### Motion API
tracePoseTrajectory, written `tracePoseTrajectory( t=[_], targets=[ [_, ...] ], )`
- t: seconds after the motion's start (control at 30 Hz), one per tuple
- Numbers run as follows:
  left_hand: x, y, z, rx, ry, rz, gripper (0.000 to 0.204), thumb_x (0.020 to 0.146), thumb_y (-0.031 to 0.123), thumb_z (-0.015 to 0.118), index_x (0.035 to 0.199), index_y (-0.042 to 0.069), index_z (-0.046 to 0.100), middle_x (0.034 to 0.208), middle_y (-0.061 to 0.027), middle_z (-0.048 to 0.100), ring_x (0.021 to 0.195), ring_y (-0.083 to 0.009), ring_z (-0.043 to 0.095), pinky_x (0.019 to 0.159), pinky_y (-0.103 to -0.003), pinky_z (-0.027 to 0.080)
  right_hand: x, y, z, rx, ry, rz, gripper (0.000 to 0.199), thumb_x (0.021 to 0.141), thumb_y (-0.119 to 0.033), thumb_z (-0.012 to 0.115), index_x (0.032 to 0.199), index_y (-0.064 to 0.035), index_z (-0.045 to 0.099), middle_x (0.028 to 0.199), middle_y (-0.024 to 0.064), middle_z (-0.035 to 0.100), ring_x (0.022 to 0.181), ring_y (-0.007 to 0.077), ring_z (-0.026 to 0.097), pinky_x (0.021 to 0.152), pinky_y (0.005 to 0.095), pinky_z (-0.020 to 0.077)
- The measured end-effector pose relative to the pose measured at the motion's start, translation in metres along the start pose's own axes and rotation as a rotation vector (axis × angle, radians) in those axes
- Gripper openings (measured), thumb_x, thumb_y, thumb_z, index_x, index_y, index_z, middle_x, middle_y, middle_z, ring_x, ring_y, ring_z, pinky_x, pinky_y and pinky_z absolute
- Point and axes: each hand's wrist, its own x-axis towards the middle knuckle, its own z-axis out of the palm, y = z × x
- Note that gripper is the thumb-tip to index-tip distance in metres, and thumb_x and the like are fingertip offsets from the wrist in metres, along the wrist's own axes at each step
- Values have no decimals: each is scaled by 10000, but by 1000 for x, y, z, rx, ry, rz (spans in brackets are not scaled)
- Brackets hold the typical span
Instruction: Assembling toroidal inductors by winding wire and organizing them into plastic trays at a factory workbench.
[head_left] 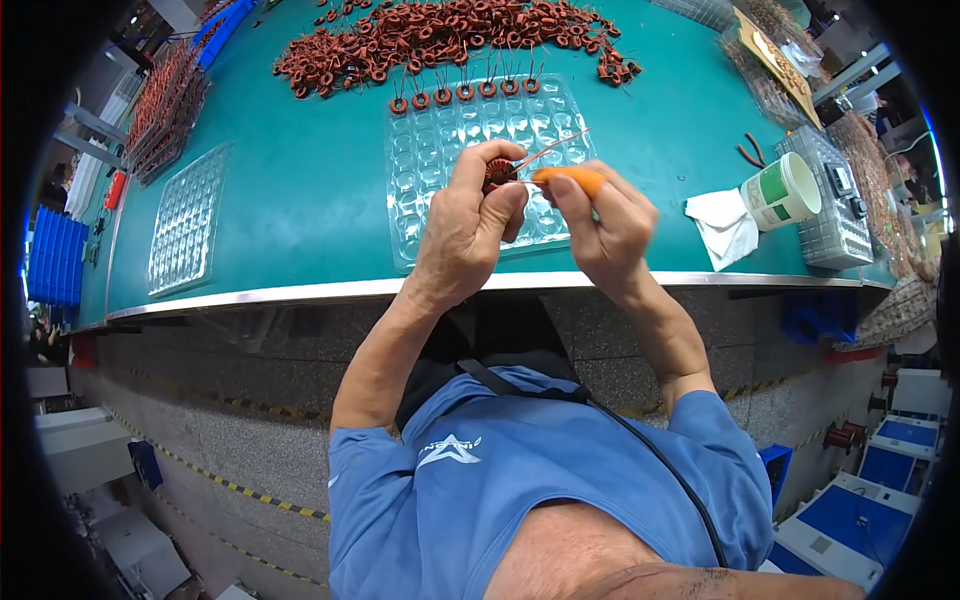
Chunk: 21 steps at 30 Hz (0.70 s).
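Observation:
My left hand (465,225) pinches a copper-wound ring coil (497,174) between thumb and fingers, with a long wire end sticking out to the upper right. In my right hand (610,225) is a thin tool with an orange handle (578,181). Its narrow shaft points left at the coil; whether the tip is in the ring is hidden by my left fingers. Both hands are over a clear plastic blister tray (415,190). Several finished-looking ring coils (465,93) stand in the tray's far row, their wire ends pointing up.
A large heap of copper ring coils (430,40) covers the far side of the green table (300,180). To the right are a white cloth (724,228), a green-and-white tub (790,190) and red-handled pliers (752,150). Another clear tray (190,225) lies left, near stacked trays (165,110).

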Motion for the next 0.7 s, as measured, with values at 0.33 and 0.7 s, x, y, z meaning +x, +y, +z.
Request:
tracePoseTrajectory(
  t=[0.33,0.7],
  targets=[
    [-12,-3,2,-303,-33,-55,228,997,146,469,1161,-8,431,703,-37,507,597,-103,518,548,-237,431,-4,10,-8,398,-34,579,321,858,-261,732,987,26,672,724,43,655,712,98,631,635,220,500],
    [-7,-15,-10,-91,-155,-202,372,1011,334,458,1126,-11,540,686,-24,504,561,-90,481,530,-216,403,-12,27,-5,674,-154,778,276,937,-238,625,984,33,649,693,62,636,545,109,587,482,201,444]
  ],
)
